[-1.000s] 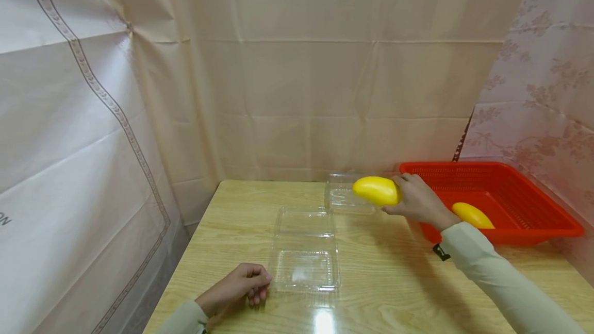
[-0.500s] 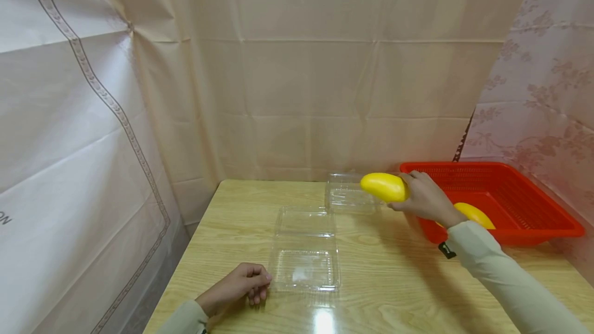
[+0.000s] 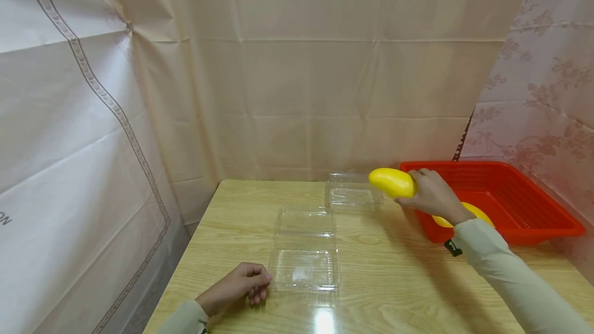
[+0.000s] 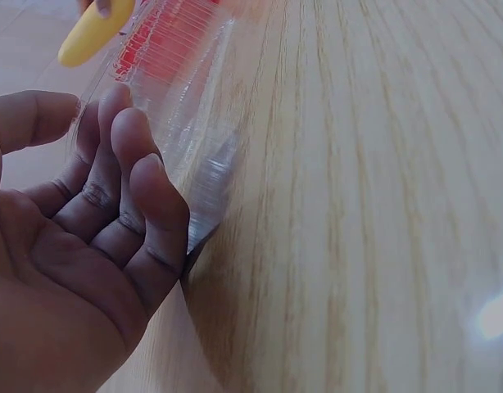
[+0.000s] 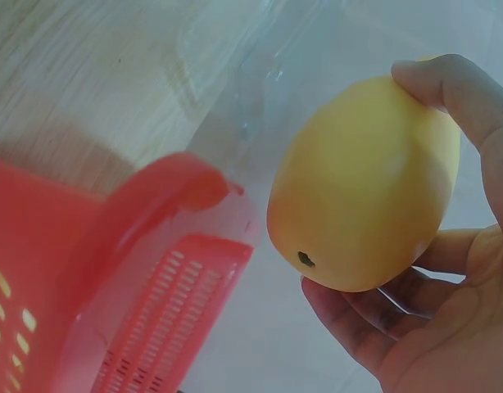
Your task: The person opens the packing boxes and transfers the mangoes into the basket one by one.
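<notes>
My right hand [image 3: 433, 197] holds a yellow mango [image 3: 392, 182] up in the air beside the left end of a red plastic basket [image 3: 524, 205]. In the right wrist view, the thumb lies on one side of the mango [image 5: 362, 188] and fingers curl beneath it; a small dark spot marks its end. More yellow fruit [image 3: 480, 214] lies in the basket, partly hidden by my right wrist. My left hand [image 3: 238, 285] rests on the table, fingers loosely curled and holding nothing, right at the left edge of an opened clear plastic clamshell box [image 3: 303, 272].
Another clear plastic box [image 3: 353, 196] stands at the table's back edge, left of the basket. Wood-grain tabletop [image 3: 371, 282] lies under everything. Pale cloth [image 3: 297, 76] hangs behind and along both sides.
My right hand has moved right and slightly up with the mango, away from the back box and toward the basket. The left hand and the boxes have stayed put.
</notes>
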Action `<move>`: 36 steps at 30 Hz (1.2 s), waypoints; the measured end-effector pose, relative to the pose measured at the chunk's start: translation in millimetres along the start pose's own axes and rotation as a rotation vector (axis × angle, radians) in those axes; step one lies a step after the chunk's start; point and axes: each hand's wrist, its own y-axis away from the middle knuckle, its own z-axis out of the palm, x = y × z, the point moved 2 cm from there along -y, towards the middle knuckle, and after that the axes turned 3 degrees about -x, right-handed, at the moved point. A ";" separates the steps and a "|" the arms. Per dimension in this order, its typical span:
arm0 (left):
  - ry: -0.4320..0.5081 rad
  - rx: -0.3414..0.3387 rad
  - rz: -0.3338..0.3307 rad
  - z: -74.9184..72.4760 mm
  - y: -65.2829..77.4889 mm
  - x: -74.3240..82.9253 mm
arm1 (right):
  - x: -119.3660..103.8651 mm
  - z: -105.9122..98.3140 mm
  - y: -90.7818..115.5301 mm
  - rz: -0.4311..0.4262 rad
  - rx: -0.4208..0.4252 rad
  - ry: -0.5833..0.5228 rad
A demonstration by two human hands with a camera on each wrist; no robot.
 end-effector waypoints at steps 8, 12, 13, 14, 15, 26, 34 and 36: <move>0.008 -0.009 0.004 -0.2 -0.8 -1.1 | 10.9 -2.1 2.5 0.033 -0.010 -0.015; 0.006 -0.006 0.001 -0.8 -0.8 -0.9 | 17.4 -3.4 3.2 0.054 -0.012 -0.010; 0.006 -0.005 0.001 -0.8 -0.7 -0.7 | 19.2 -4.0 3.4 0.062 -0.012 -0.010; 0.008 -0.005 0.001 -0.9 -0.7 -0.8 | 20.6 -4.7 3.8 0.069 -0.012 -0.011; 0.009 -0.005 0.001 -0.9 -0.7 -0.9 | 22.5 -5.2 4.1 0.080 -0.015 -0.019; 0.008 -0.010 0.010 -1.2 0.0 -1.4 | 41.7 -8.5 8.5 0.124 0.003 -0.044; 0.009 -0.012 0.014 -1.3 -0.2 -1.8 | 54.9 -10.2 13.0 0.108 0.031 -0.009; 0.010 -0.012 0.015 -1.4 -0.3 -2.2 | 58.8 -11.0 13.8 0.110 0.030 -0.002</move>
